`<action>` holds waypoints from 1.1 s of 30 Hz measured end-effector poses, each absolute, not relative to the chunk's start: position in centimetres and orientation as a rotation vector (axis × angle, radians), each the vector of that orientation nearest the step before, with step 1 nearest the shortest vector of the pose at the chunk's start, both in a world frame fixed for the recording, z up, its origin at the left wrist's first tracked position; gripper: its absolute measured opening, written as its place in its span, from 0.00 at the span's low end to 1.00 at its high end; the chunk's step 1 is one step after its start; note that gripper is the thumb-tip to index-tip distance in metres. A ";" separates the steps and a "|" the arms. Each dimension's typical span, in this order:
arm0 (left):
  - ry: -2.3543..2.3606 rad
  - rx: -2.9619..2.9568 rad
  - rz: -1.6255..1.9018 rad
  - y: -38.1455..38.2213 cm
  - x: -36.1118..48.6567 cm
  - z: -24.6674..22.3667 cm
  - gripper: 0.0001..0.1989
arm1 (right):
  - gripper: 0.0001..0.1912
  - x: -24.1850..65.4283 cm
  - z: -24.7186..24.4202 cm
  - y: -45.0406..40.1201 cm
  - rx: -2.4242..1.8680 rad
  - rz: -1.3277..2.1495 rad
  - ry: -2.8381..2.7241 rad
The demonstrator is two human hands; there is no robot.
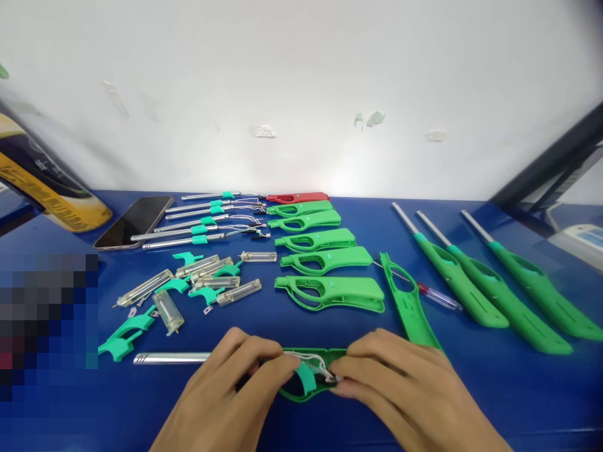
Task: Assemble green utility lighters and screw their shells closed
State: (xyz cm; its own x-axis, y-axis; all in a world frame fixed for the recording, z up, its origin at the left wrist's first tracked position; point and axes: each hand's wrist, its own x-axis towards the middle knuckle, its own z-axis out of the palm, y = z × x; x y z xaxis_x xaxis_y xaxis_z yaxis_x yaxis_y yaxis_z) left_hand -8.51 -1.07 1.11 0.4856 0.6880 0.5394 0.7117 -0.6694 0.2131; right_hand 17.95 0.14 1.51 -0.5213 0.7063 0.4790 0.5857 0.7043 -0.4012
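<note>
On your desk (471, 408), a phone (134, 223) lay left; tubes (179, 226) lay to its right, casings (330, 241) right of those, lighters (513, 304) far right. Cartridges (215, 282) lay before the tubes. Nearest you, another casing (311, 350) sat between your hands (230, 389).

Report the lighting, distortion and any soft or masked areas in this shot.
Head view: the white wall glows brightest low in the middle; head view: the yellow-and-black container looks stretched and tilted at the left edge; head view: coarse pixel blocks mask the lower left; head view: wire ends at the right hand look soft.
</note>
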 end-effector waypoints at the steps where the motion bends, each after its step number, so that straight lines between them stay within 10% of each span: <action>1: -1.237 -2.690 -0.953 -1.0 -8.4 1.1 0.15 | 0.20 18.0 1.6 0.1 -0.981 0.256 -2.285; 33: -1.279 -2.725 -0.793 -1.5 -9.2 0.0 0.20 | 0.21 18.4 1.4 0.0 -0.977 0.243 -2.348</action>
